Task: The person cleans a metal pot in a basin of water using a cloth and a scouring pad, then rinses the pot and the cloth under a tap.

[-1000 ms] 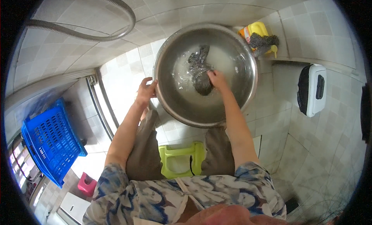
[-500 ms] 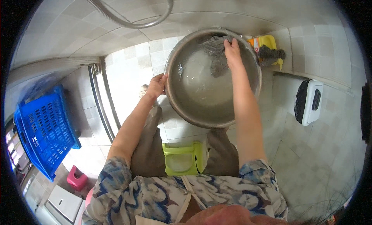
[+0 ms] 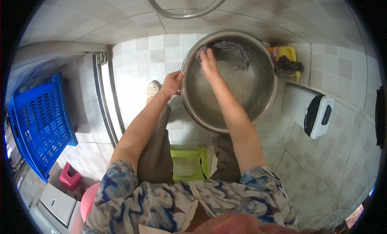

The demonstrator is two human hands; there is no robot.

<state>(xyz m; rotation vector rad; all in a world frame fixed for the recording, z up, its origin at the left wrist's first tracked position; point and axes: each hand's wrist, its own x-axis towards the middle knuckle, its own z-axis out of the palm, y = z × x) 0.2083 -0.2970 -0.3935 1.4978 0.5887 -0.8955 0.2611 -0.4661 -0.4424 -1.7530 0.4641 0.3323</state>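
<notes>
A large round metal basin (image 3: 262, 93) holding cloudy water stands on the tiles in front of me. My left hand (image 3: 172, 83) grips its left rim, with the thumb over the edge. Inside the basin, near the far left wall, my right hand (image 3: 209, 64) is on a wet dark grey cloth (image 3: 230, 47). Part of this cloth bunches by the fingertips, and the rest spreads rightward through the water. My right fingers are slightly blurred, and the hold on the cloth is partly hidden.
Against the wall, right of the basin, are a yellow bottle (image 3: 291, 52) and a dark scouring pad (image 3: 288, 66). A white bin (image 3: 322, 120) with a black bag is farther right. Between my legs is a green stool (image 3: 186, 163); blue baskets (image 3: 42, 125) stand left. A shower hose (image 3: 183, 15) hangs ahead.
My right hand has swept left across the far part of the basin, and the grey cloth has moved left and spread out. My left hand still holds the rim.
</notes>
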